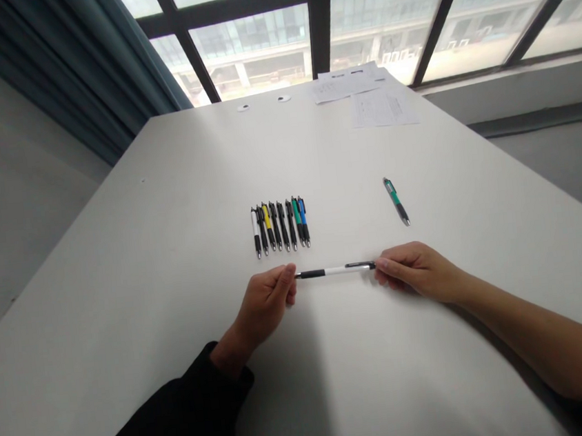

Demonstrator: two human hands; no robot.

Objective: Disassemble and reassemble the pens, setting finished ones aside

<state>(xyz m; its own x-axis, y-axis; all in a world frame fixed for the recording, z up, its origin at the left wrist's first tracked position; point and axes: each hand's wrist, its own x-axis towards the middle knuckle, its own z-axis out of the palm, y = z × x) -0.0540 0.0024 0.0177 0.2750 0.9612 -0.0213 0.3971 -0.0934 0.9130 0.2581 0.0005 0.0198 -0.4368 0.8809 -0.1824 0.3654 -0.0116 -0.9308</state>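
Observation:
A white pen [335, 271] with a black grip and black clip is stretched level between my two hands. My left hand [272, 293] pinches its tip end, and my right hand [411, 271] pinches the clip end. Just beyond my left hand, several pens lie side by side in a row, tips toward me: a white one [255, 230] at the left end, a yellow one [269, 226], black ones [283, 226], a green one [298, 218] and a blue one [304, 221] at the right end. Beyond my right hand a single green pen [396, 201] lies slanted.
The pens lie on a white table [188, 180]. Printed papers [383, 108] rest at its far edge, near two small white oval pieces [284, 99]. Behind stand a window [319, 28] and a blue-grey curtain [112, 56].

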